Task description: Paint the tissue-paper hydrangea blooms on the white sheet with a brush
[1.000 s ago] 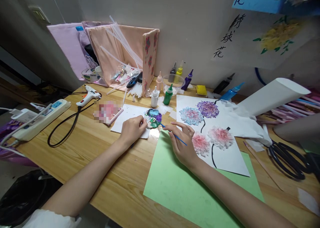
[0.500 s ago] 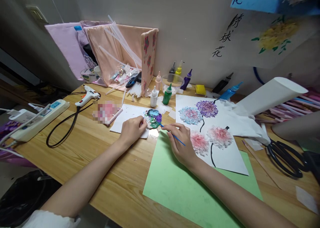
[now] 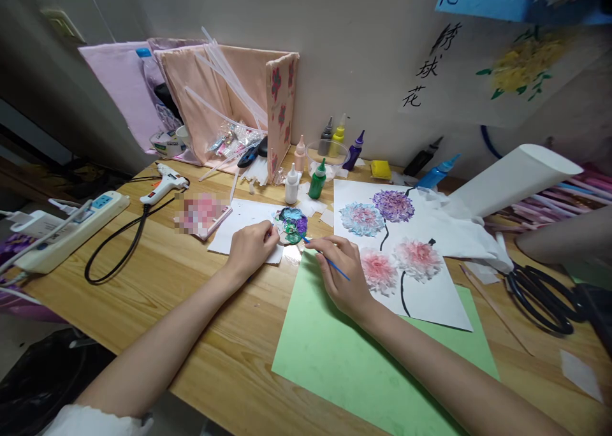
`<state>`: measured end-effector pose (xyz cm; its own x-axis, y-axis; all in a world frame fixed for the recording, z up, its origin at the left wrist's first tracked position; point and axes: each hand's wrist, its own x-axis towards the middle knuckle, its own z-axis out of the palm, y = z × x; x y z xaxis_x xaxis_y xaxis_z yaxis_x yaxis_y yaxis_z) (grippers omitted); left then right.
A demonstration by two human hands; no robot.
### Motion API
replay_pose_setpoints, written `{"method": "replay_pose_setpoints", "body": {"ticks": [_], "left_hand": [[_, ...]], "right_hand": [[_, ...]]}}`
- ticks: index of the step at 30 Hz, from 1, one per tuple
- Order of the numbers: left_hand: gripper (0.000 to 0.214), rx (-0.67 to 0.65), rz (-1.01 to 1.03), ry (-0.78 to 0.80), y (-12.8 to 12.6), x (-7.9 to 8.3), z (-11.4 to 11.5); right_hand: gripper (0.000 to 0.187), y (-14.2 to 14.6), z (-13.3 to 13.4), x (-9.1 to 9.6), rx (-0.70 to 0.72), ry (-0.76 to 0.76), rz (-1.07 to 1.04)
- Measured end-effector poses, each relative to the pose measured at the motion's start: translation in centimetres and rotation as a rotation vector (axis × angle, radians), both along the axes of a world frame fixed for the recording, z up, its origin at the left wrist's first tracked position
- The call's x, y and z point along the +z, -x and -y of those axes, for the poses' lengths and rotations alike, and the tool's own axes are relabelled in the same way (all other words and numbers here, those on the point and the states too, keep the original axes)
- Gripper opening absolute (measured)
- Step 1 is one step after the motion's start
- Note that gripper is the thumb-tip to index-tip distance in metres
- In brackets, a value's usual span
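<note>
My right hand [image 3: 345, 273] is closed on a slim blue paintbrush [image 3: 338, 268]. The brush tip reaches the right edge of a small round paint palette [image 3: 291, 224] smeared with green, purple, blue and black paint. At the palette's left edge, the curled fingers of my left hand [image 3: 252, 248] pinch its rim; the fingertips are partly hidden. A white sheet [image 3: 224, 237] lies under my left hand. To the right is white paper [image 3: 437, 296] bearing purple, blue and pink ruffled flowers [image 3: 393, 205] and dark painted stems. Green paper [image 3: 325, 353] lies beneath it and my right hand.
White [image 3: 291, 186] and green [image 3: 317, 180] paint bottles stand behind the palette. A glue gun [image 3: 165, 184], power strip [image 3: 71, 232] and pink notebook [image 3: 203, 214] are on the left. At right lie a white paper roll [image 3: 511, 184] and black-handled scissors [image 3: 540, 299].
The brush tip has shifted slightly from the palette's painted middle toward its right edge. My left hand stays beside the palette; the whole view has moved a little.
</note>
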<state>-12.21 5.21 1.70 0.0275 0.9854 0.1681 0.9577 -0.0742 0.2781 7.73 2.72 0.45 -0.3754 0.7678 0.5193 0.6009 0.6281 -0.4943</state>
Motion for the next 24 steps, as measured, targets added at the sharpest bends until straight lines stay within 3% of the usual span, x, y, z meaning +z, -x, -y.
{"method": "replay_pose_setpoints", "body": {"ticks": [5, 9, 20, 24], "left_hand": [[0.025, -0.001, 0.006, 0.001, 0.01, -0.08, 0.02], [0.026, -0.001, 0.015, -0.005, 0.0, -0.12, -0.04], [0.026, 0.007, 0.03, -0.016, 0.1, -0.08, -0.04], [0.027, 0.013, 0.028, -0.011, 0.07, -0.02, -0.05]], "right_hand": [[0.022, 0.01, -0.13, -0.1, 0.052, 0.019, -0.005], [0.023, 0.0, -0.23, -0.27, -0.003, 0.038, -0.026], [0.023, 0.03, -0.35, -0.28, 0.127, 0.089, -0.069], [0.022, 0.02, -0.33, -0.36, 0.076, 0.083, -0.081]]}}
